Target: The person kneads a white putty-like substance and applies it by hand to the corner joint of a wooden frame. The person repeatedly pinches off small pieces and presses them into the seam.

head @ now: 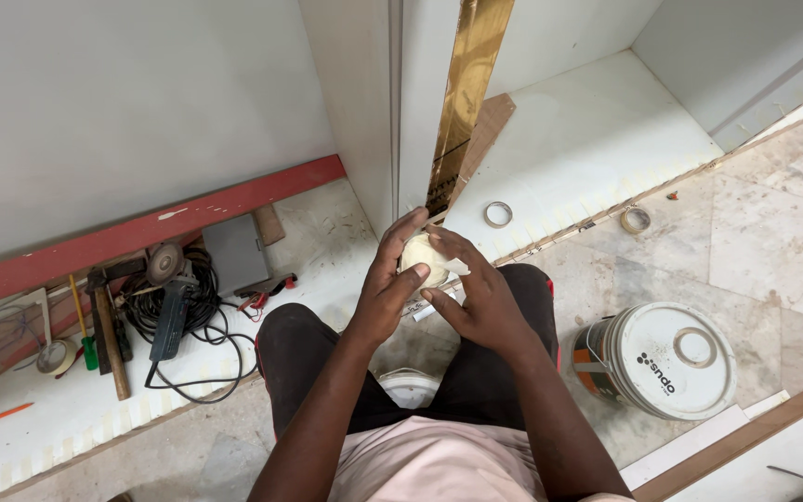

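We count one package: a round paint bucket [657,358], lying tipped on the marble floor to the right of the person's knee, its white lid [676,358] turned up toward us. The lid is circular, white, with dark print at its left and a raised ring at centre. The bucket's side carries a label [592,358] in orange, white and dark bands. We find no signs or screens.

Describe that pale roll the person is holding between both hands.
The pale roll looks like cream masking tape, round and partly hidden by fingers. The left hand cups its left side from behind; the right hand grips its right and lower edge, where a short whitish strip seems to stick out. It is held above the knees, near the cabinet's edge.
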